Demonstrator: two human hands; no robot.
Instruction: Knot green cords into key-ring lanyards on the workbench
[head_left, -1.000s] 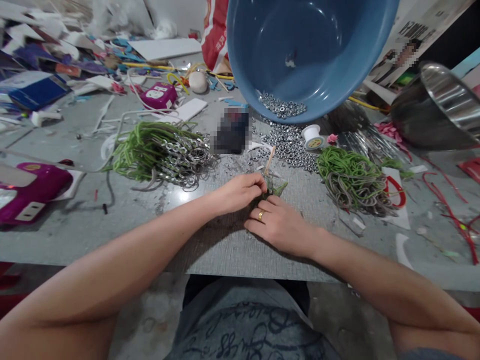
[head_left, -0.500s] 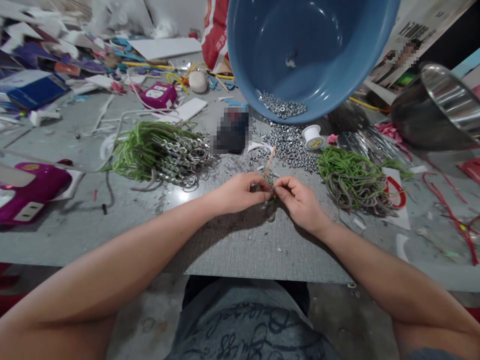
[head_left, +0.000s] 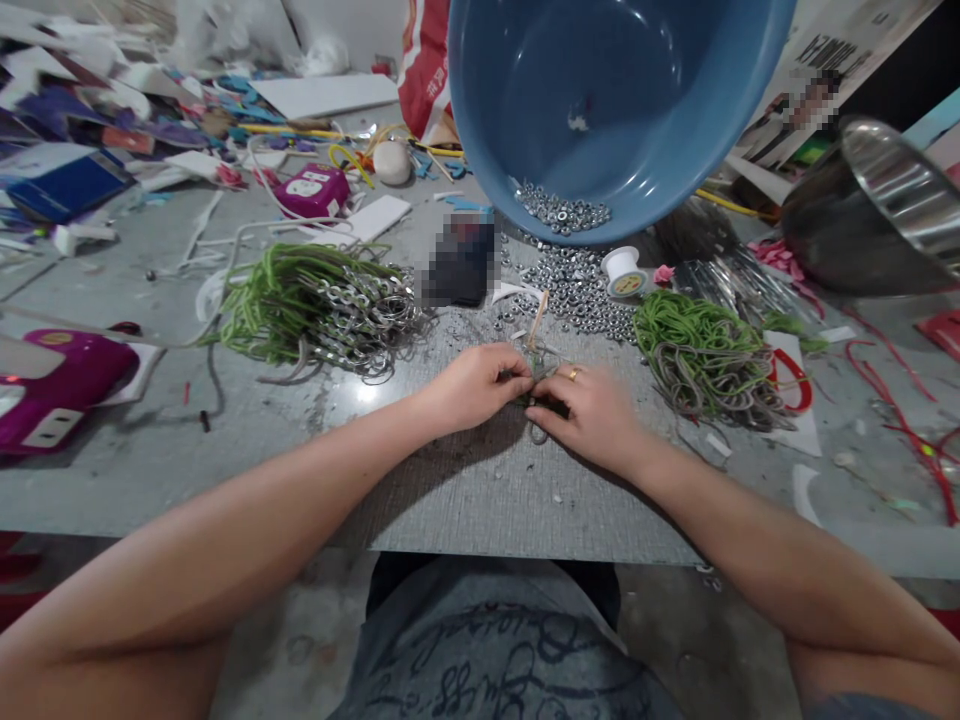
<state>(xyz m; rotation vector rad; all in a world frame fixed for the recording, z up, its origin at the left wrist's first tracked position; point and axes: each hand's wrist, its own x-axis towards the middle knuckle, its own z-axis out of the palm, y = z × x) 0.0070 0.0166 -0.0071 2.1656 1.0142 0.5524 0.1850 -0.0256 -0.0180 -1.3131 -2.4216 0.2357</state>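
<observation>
Both hands are closed on one item. The left hand (head_left: 480, 385) pinches the short dark-green cord piece (head_left: 538, 403) between thumb and fingertips. The right hand (head_left: 592, 412), with a gold ring on one finger, has its fingers curled down onto the other end of the same piece. The green cord piece sits between the two hands, low over the grey textured table (head_left: 450, 490), near its front edge.

A thin wooden stick (head_left: 538, 315) stands just behind the hands. Beyond it lies a spread of small silver hex nuts (head_left: 577, 290), spilling from a tilted blue plastic basin (head_left: 615, 100). A loose pile of green and grey cords (head_left: 701, 355) lies near the right hand. A bundle of green cords fitted with metal rings (head_left: 315, 300) lies well apart to the left.
</observation>
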